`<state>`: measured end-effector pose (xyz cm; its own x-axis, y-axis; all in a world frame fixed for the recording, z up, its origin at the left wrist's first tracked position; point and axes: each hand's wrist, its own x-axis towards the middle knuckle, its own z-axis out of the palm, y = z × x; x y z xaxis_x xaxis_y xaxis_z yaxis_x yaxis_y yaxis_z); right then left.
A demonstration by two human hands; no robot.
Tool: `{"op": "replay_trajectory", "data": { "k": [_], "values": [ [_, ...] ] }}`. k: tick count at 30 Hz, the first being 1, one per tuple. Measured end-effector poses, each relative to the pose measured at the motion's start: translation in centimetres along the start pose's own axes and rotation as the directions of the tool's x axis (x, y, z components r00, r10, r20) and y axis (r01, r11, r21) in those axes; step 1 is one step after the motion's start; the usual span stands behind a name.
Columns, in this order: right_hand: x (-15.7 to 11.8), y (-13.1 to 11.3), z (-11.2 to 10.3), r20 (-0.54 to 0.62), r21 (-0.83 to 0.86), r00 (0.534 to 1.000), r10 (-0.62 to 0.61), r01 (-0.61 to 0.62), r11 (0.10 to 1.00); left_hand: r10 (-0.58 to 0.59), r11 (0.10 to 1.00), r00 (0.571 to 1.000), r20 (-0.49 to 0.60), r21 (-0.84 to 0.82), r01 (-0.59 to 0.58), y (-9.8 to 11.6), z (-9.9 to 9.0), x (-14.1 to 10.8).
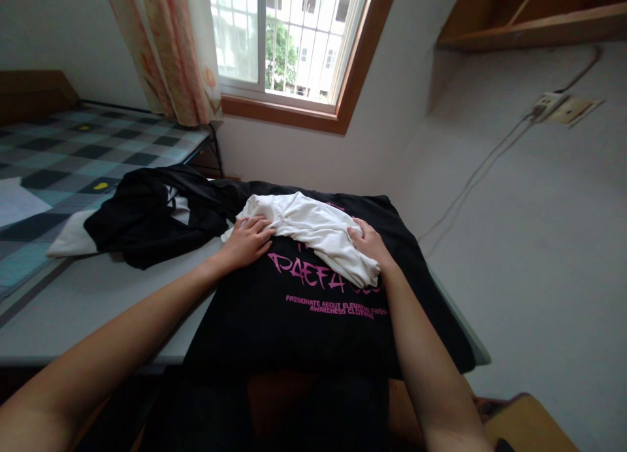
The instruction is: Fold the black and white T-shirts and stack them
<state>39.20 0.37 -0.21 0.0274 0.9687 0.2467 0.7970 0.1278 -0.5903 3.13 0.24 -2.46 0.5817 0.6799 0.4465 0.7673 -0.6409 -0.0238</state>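
A bunched white garment (313, 226), its kind hidden by the folds, lies across a black printed T-shirt (274, 328) spread over the table. My left hand (249, 240) rests on the garment's left end, fingers laid fairly flat and slightly apart. At the right side, my right hand (368, 243) is closed over the garment's edge, its fingertips partly in the cloth. Pink lettering shows on the black fabric below, some of it covered by the white folds.
A rumpled black garment with white parts (157, 210) lies to the left on the light tabletop (122, 308). Beyond it are a checked bed (132, 135) and white paper (19, 200). A white wall with cables (470, 181) borders the right side, under a wooden shelf (533, 31).
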Motion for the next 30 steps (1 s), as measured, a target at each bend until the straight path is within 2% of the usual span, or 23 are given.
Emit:
{"op": "replay_trajectory", "data": {
  "k": [30],
  "values": [
    [0.07, 0.07, 0.09, -0.005, -0.026, 1.000, -0.018, 0.018, 1.000, 0.002, 1.000, 1.000, 0.001, -0.014, -0.002, 0.06, -0.20, 0.05]
  ]
}}
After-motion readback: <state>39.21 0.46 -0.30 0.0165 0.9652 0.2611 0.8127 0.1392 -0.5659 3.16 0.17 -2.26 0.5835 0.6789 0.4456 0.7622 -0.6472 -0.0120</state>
